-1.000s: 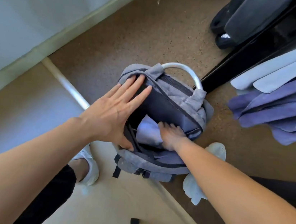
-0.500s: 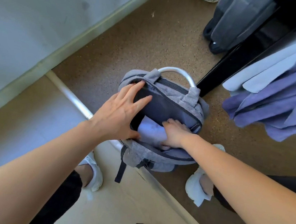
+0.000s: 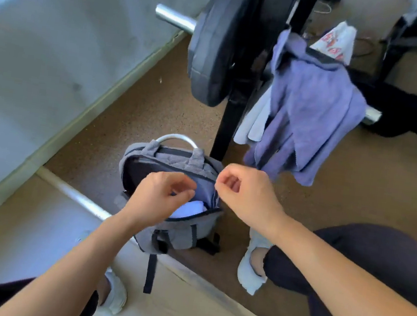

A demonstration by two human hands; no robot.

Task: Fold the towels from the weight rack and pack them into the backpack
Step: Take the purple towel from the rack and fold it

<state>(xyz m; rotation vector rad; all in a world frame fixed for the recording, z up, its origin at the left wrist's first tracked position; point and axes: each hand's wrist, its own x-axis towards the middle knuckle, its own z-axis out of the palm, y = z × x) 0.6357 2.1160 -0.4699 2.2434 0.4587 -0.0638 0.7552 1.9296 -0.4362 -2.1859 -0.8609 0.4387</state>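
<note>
1. The left hand (image 3: 159, 199) is hovering directly over the open mouth of the backpack (image 3: 184, 234). Its fingers are curling loosely and grasping nothing.
2. The right hand (image 3: 248, 192) is hanging just beside the backpack's right edge, loosely curled and likewise grasping nothing.
3. Red print is showing on a white cloth (image 3: 336, 42) draped high on the rack, but it is too blurred to read.
4. The backpack is grey fabric with dark zip edging, a silver arched handle (image 3: 175, 137) and dark straps. It is standing upright on the brown floor (image 3: 140, 122) at the foot of the black rack upright (image 3: 234, 113), with its main compartment gaping.
5. A pale folded towel (image 3: 190, 208) is lying inside that compartment, partly under the left hand.
6. Purple towels (image 3: 315, 105) are hanging from the rack beyond the right hand, with a pale grey towel (image 3: 253, 121) hanging beside them.
7. A black weight plate (image 3: 217, 39) is sitting on its bar, left of the upright.
</note>
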